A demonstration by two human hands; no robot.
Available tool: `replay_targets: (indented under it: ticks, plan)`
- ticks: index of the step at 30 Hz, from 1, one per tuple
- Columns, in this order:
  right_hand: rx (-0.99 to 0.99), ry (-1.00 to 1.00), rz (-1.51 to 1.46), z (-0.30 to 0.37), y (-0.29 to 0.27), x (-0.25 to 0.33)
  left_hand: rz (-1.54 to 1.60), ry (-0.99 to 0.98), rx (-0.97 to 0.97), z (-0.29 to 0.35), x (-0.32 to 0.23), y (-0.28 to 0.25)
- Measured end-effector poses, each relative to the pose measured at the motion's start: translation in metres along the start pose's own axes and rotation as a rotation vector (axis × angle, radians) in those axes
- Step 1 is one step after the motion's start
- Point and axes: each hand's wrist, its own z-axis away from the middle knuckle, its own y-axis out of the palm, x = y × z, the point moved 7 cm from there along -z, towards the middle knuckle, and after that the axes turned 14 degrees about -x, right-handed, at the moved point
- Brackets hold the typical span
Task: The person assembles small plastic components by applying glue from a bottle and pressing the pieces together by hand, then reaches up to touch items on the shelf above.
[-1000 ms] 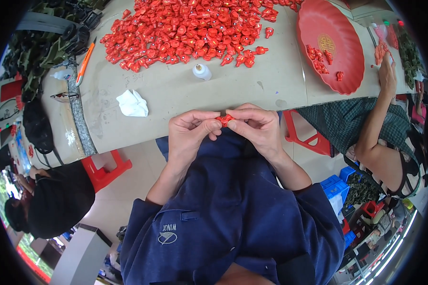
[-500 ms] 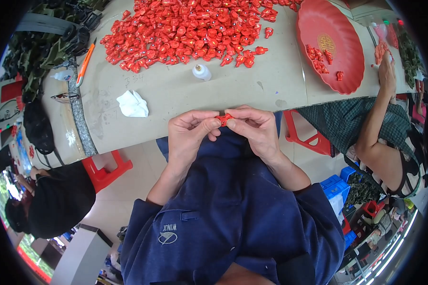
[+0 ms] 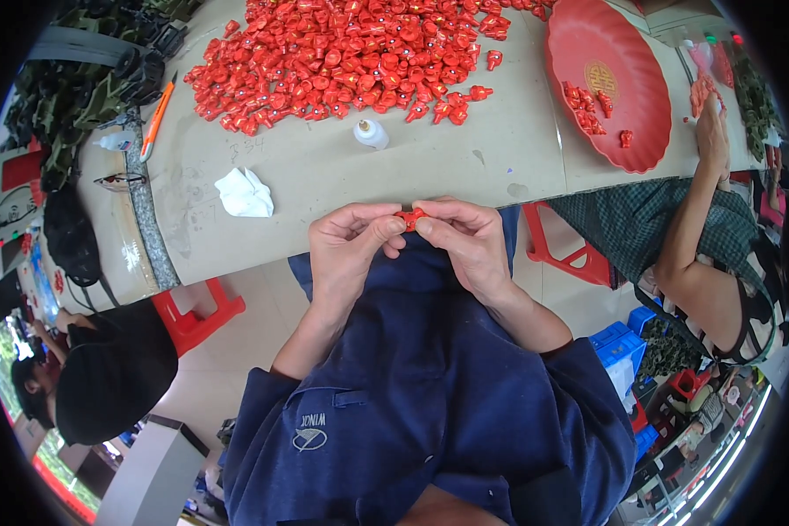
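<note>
A small red plastic figurine is pinched between both hands just off the table's near edge. My left hand grips its left end between thumb and forefinger, the other fingers curled. On its right end, my right hand closes with thumb and fingertips. Much of the piece is hidden by the fingers. Beyond the hands, a heap of similar red pieces covers the far part of the table. A small white bottle with a nozzle stands between the heap and my hands.
A red scalloped oval tray with several red pieces lies at the right. On the left are a crumpled white tissue and an orange utility knife. Co-workers sit at both sides, one with a bare arm on the right.
Both hands stay almost in place, still holding the red figurine, with only a very slight shift left. The co-worker at the left has turned their head a little.
</note>
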Motion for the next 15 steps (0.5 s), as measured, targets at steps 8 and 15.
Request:
replay_targets:
  ticks: [8, 15]
  plan:
    - [-0.007, 0.023, -0.046, 0.000, 0.000, -0.001, -0.027, 0.063, 0.005, 0.001, -0.003, 0.000]
    - [0.103, -0.333, 0.228, -0.002, 0.006, 0.026, -0.001, 0.170, 0.083, 0.002, -0.013, 0.006]
